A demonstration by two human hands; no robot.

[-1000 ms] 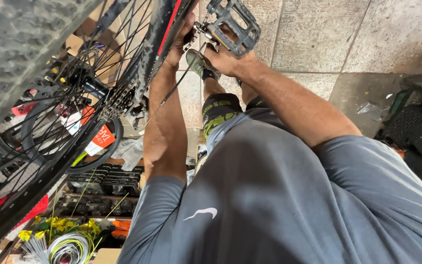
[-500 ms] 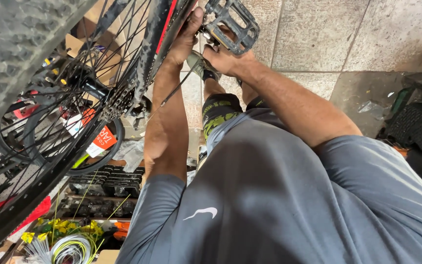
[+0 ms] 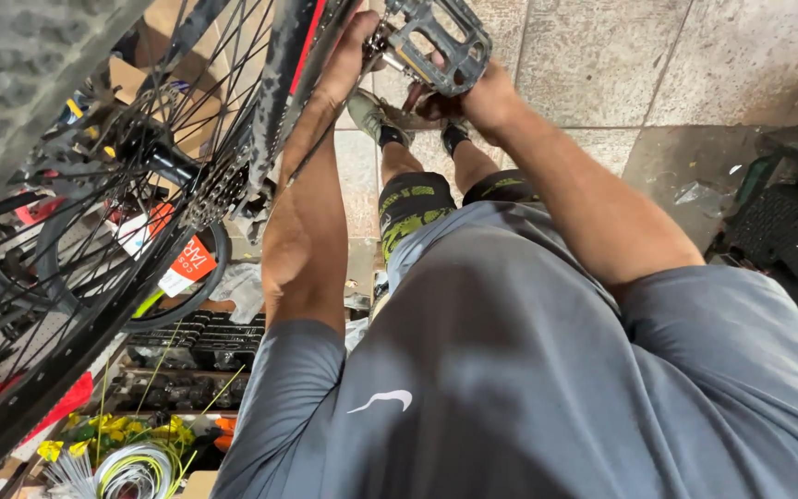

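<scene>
Grey flat pedal (image 3: 438, 42) at top edge, tiled floor (image 3: 602, 65) open beside it; right hand (image 3: 477, 92) just under pedal, fingers curled onto it; left hand (image 3: 348, 55) left of pedal, fingers wrapped around dark frame tube (image 3: 284, 102).

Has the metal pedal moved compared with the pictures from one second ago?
No, hardly at all. The metal pedal sits at the same spot against the floor-tile joint and the red frame tube; the right hand holds it.

Left hand (image 3: 348, 57) gripping black-and-red bicycle frame tube (image 3: 293, 65), right hand (image 3: 477, 92) closed under grey metal platform pedal (image 3: 439, 39), spoked rear wheel (image 3: 94, 231) beside
</scene>
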